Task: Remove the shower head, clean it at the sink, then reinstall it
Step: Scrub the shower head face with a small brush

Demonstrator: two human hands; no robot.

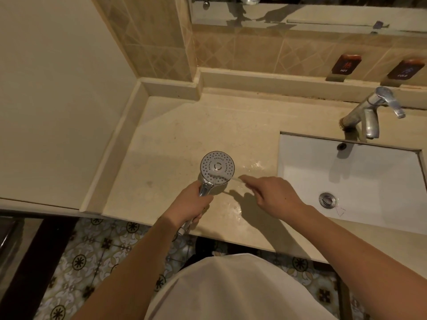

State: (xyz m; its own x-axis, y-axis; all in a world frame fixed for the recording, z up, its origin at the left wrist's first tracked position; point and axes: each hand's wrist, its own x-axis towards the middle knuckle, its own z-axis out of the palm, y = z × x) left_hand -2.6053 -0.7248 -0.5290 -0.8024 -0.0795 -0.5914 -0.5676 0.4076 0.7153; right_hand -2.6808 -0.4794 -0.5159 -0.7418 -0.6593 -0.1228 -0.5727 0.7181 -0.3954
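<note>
**Around the vanity**

A beige stone countertop (pixel 175 135) meets tan diagonal wall tiles (pixel 265 51). Two dark labels, "HOT" (pixel 346 63) and "COLD" (pixel 405 69), stand against the tiles. A mirror (pixel 300 12) hangs above; patterned floor tiles (pixel 92 255) lie below.

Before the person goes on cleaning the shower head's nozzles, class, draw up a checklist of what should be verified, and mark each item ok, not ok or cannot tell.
1. Shower head off its hose and in hand: ok, the left hand grips the chrome handle.
2. Spray face turned up toward the person: ok, the nozzle holes show.
3. Cleaning tool ready: ok, the right hand pinches a thin pale stick whose tip is at the face's rim.
4. Work held over the sink basin: not ok, it is over the countertop, left of the basin.
5. Faucet running for rinsing: not ok, no stream shows.
6. Nozzles unclogged: cannot tell.
</note>
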